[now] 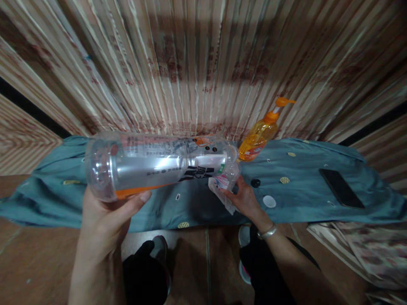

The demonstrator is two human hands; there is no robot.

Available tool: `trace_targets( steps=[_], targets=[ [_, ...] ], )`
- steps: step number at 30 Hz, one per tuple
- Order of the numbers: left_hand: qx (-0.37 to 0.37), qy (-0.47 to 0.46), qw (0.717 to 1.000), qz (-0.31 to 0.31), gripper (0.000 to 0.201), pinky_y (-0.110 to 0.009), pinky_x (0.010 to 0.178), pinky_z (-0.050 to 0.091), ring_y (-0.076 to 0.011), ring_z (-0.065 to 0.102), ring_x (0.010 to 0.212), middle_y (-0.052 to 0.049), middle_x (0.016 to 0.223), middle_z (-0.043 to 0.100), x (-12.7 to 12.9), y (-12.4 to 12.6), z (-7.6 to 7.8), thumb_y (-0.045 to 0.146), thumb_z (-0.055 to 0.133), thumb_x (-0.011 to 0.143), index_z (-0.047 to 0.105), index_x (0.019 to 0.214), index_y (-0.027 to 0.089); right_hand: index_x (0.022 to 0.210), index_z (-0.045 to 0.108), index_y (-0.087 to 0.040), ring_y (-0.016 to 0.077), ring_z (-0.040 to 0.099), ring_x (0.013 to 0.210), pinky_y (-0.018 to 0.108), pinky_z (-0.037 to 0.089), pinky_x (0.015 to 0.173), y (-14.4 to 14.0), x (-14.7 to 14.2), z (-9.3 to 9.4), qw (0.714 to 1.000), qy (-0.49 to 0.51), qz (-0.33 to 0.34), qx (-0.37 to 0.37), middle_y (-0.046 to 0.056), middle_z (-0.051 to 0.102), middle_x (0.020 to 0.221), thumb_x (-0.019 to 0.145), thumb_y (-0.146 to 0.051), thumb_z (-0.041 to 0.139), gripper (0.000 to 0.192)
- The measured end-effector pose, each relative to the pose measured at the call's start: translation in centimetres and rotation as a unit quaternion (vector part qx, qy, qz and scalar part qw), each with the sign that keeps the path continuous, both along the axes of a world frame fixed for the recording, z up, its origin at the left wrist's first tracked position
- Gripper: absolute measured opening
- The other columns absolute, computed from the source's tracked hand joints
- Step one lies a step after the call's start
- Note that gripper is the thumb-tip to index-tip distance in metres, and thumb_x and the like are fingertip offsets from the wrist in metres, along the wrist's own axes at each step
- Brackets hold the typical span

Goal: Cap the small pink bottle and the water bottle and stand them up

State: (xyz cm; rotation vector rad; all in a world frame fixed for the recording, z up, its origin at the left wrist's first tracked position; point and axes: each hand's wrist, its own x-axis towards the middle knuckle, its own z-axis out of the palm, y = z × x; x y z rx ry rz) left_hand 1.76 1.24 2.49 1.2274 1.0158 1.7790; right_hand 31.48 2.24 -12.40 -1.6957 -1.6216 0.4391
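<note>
My left hand (106,220) grips the base end of a large clear plastic bottle (159,165) held sideways above a blue-green cloth (305,190). The bottle has a silver label with black lettering and an orange stripe. My right hand (243,199) is at the bottle's mouth end, pinching a crumpled white wrapper or tissue (222,188) against the neck. A silver bracelet sits on my right wrist.
An orange pump dispenser bottle (259,135) stands on the cloth behind my right hand. A black cap (255,183), a white cap (269,201) and a dark phone (341,187) lie on the cloth. Stacked printed cardboard fills the background. My feet show on the brown floor below.
</note>
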Motion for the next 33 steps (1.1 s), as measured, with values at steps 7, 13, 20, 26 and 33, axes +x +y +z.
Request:
trace_targets(
  steps=[7,13,20,26,33],
  targets=[
    [0.007,0.006,1.0,-0.008,0.058,-0.024,0.085,0.062,-0.0145,0.074,0.083,0.001,0.087,0.079,0.05,0.08,0.1,0.015,0.097,0.045,0.078,0.1,0.022,0.124,0.054,-0.022,0.0341,0.075,0.099,0.048,0.059,0.085,-0.08,-0.03,0.39,0.999,0.024,0.006,-0.022,0.014,0.077,0.109,0.083,-0.042,0.07,0.049],
    [0.013,0.002,1.0,-0.012,0.055,-0.024,0.087,0.062,-0.0143,0.075,0.086,0.0,0.091,0.079,0.16,0.07,0.11,0.016,0.096,0.047,0.078,0.1,0.02,0.124,0.054,-0.021,0.0364,0.074,0.102,0.051,0.058,0.087,-0.01,0.01,0.41,0.999,0.014,0.001,-0.037,0.016,0.076,0.113,0.083,-0.045,0.07,0.05],
    [0.016,-0.007,1.0,-0.013,0.061,-0.026,0.087,0.063,-0.0152,0.075,0.087,-0.001,0.096,0.08,0.31,-0.08,0.23,0.017,0.097,0.049,0.077,0.106,0.021,0.123,0.055,-0.021,0.0342,0.074,0.101,0.047,0.059,0.086,-0.12,-0.08,0.45,1.0,0.017,0.009,-0.018,0.013,0.076,0.109,0.083,-0.045,0.071,0.05],
    [0.008,-0.026,0.999,-0.02,0.083,-0.032,0.09,0.063,-0.019,0.077,0.09,-0.001,0.098,0.081,0.84,-0.36,0.66,0.011,0.095,0.05,0.069,0.127,0.029,0.119,0.056,-0.019,0.0338,0.074,0.095,0.046,0.058,0.081,-0.1,-0.17,0.5,1.0,0.021,0.001,-0.018,0.014,0.076,0.104,0.081,-0.043,0.072,0.048],
    [0.013,-0.014,1.0,-0.018,0.075,-0.035,0.09,0.064,-0.0229,0.078,0.092,-0.004,0.101,0.081,0.89,-0.43,0.7,0.015,0.095,0.053,0.072,0.123,0.027,0.122,0.056,-0.016,0.033,0.074,0.094,0.043,0.057,0.078,0.01,0.0,0.58,1.0,0.012,0.009,-0.019,0.014,0.076,0.103,0.08,-0.045,0.072,0.054]
  ],
)
